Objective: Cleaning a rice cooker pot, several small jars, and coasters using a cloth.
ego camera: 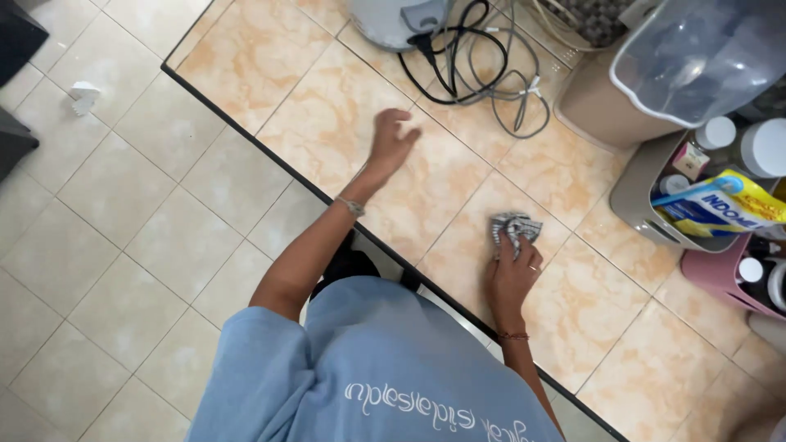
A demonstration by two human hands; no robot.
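Pressing down on the bench (458,188), our right hand (512,278) has its fingers (506,250) laid flat and close together over a crumpled grey cloth (514,227), pinning its near part to the marbled orange tiles while the far part of the cloth sticks out beyond the fingertips. Our left hand (391,143) hovers over the bench further left and farther away, its fingers loosely curled and holding nothing; whether it touches the surface we cannot tell. A thin bracelet sits on each wrist. The cloth lies well right of the left hand and near the middle of the open tiled stretch. The dark front edge of the bench (270,151) runs diagonally from far left to near right, passing just near of both wrists, and pale floor tiles (123,245) lie beyond it on the left. Far from the cloth a tangle of black and grey cables (483,65) trails from a grey appliance (393,20). To the right stand a beige bin with a clear lid (647,90) and a grey basket (634,196) of bottles and packets, leaving bare bench all around the cloth.
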